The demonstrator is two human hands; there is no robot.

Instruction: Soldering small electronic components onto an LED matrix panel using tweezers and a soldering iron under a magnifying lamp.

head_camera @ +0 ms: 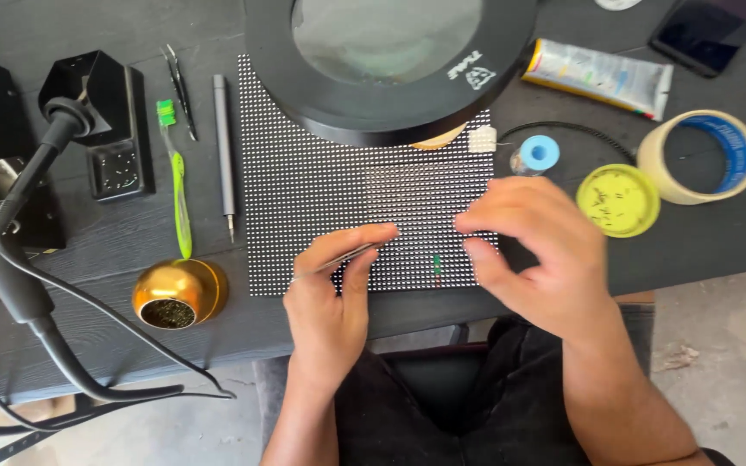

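Observation:
A black dotted LED panel (321, 190) lies flat on the dark table under a round black magnifier lamp (390, 65). My left hand (334, 293) pinches thin metal tweezers (347, 256), their tips resting on the panel's near edge. My right hand (533, 250) hovers over the panel's right near corner, fingers curled and apart, holding nothing that I can see. A small green and red spot (437, 266) shows on the panel between the two hands.
Left of the panel lie a grey pen tool (223, 138), a green toothbrush (178, 181), tweezers (180, 91), a gold tip-cleaner pot (179, 293) and a soldering iron stand (105, 112) with cables. Right: yellow tin (618, 200), tape roll (701, 155), solder spool (537, 154), tube (602, 76), phone (708, 30).

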